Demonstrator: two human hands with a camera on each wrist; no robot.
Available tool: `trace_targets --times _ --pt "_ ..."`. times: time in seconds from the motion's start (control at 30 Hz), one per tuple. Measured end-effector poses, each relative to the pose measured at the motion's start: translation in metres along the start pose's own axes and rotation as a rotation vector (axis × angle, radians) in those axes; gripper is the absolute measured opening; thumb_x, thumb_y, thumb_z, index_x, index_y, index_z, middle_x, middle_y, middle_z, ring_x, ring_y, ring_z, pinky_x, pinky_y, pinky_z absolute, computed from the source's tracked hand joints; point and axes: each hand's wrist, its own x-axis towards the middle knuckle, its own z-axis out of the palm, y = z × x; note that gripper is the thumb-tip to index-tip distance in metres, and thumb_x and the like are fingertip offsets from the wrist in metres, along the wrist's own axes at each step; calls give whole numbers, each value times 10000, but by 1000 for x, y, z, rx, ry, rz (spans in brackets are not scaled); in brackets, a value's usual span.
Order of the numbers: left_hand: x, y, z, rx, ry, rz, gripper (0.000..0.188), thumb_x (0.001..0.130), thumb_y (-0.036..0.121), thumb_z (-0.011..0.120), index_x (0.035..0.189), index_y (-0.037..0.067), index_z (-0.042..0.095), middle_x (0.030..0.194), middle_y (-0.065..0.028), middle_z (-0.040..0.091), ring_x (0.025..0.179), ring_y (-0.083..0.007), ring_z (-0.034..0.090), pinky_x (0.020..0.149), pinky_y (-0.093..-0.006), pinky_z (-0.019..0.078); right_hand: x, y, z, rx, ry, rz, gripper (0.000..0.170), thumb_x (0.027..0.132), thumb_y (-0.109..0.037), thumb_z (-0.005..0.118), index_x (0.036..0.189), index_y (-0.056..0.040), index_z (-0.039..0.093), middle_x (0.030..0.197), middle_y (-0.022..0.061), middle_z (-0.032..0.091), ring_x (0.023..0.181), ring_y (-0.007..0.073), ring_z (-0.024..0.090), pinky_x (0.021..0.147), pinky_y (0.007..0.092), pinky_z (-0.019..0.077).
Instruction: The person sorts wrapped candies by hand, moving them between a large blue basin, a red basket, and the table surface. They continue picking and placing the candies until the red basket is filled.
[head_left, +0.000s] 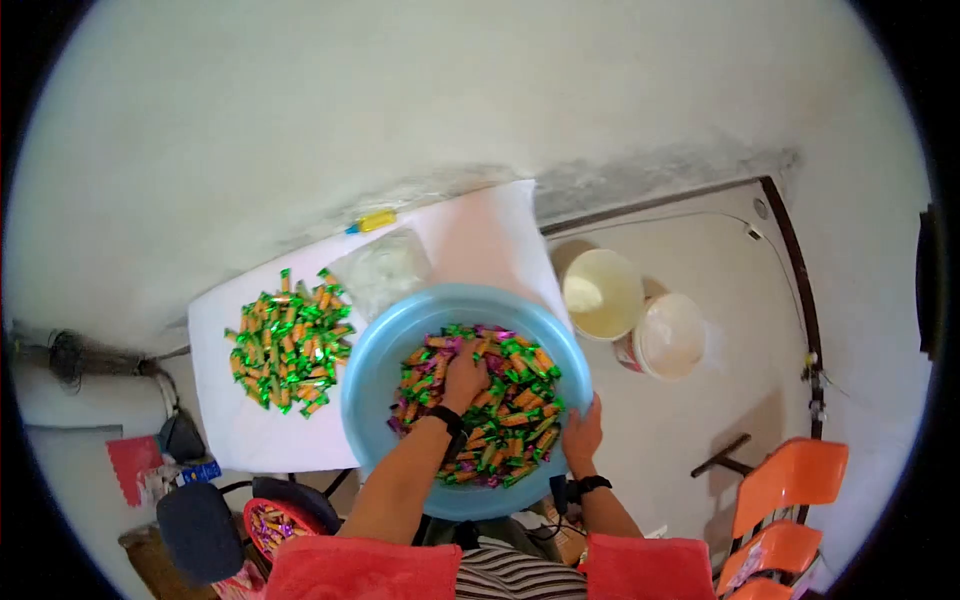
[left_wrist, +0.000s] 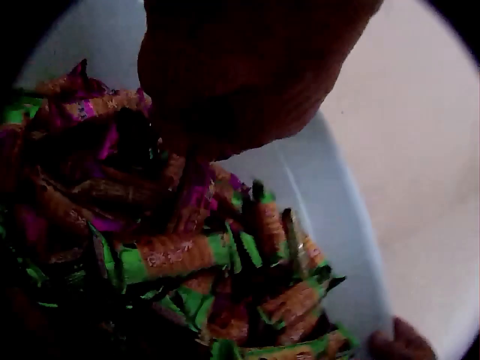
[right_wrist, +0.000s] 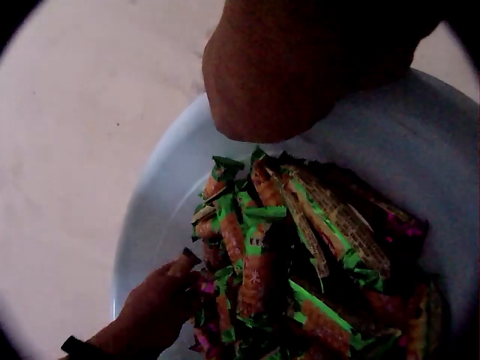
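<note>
A large light-blue basin holds a heap of wrapped candies, orange with green or purple wrapper ends. My left hand reaches down into the heap, on its purple-wrapped side; its fingertips are partly buried, and I cannot tell whether they hold a candy. In the right wrist view that left hand touches the candies near the basin wall. At the basin's right side my right hand grips the rim, also seen at the lower right of the left wrist view as a few fingers over the edge.
Green-ended candies lie piled on the white-covered table. Beside them are a clear plastic bag and a yellow bottle. Two white buckets stand on the floor; orange chairs are at right, a red basket at lower left.
</note>
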Motion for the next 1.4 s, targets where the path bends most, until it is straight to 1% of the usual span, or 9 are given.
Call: trace_targets --times 0.13,0.27,0.4,0.53,0.73,0.87,1.07,1.13,1.4 --pt "-39 -28 -27 -184 403 396 362 792 151 562 1141 96 487 983 -152 542 838 -265 553 745 -368 430 -1 17 16 16 69 -75 477 817 -147 480 1262 -64 328 1199 171 448 1033 337 484 844 393 400" --pt "-91 -67 -89 -238 567 217 356 776 94 587 1120 75 495 1038 -75 553 769 -189 553 700 -328 440 -1 15 14 6 32 -95 475 818 -130 476 1263 -62 322 1187 186 453 1015 342 493 833 395 402" --pt "-125 -114 -163 -938 815 -236 225 750 37 595 964 59 531 806 -34 540 638 -109 490 556 -214 408 -4 -3 10 -102 78 -97 472 816 -107 478 1260 -71 321 1165 195 466 996 354 500 818 403 402" --pt "-103 -207 -200 -1478 836 -295 345 775 14 574 1076 27 408 677 -57 531 505 -122 467 446 -219 382 -2 8 17 -120 100 -84 469 815 -85 480 1256 -76 323 1152 191 478 994 347 503 804 398 405" --pt "-89 -255 -217 -1267 732 -271 413 816 113 489 1198 52 342 1002 -105 481 597 -201 548 446 -316 465 -1 13 22 -248 139 -54 493 808 -138 484 1260 -38 316 1191 213 441 1047 362 465 855 386 386" --pt "-91 -222 -189 -798 1131 -224 312 812 60 488 1119 32 436 933 -67 497 758 -155 505 660 -252 432 -2 5 16 -199 114 -35 498 801 -151 496 1256 -50 318 1151 207 473 983 366 502 804 404 412" --pt "-98 -97 -118 -458 717 285 216 793 58 527 1007 26 525 879 -62 510 774 -152 503 699 -260 417 -1 10 15 -80 92 34 490 786 -123 505 1238 -32 340 1140 199 485 939 370 523 769 399 437" --pt "-94 -43 -95 -240 484 270 233 803 82 524 1026 16 518 912 -96 521 786 -187 520 695 -278 427 -1 17 20 -157 233 -199 481 794 -168 503 1236 -62 345 1046 203 539 889 362 553 749 409 440" --pt "-7 18 10 -16 15 357 515 810 132 527 1277 85 316 1281 -198 336 1191 -359 294 974 -428 282 0 1 4 1 60 -18 467 782 -117 501 1214 -26 351 1110 197 492 960 351 515 784 396 423"
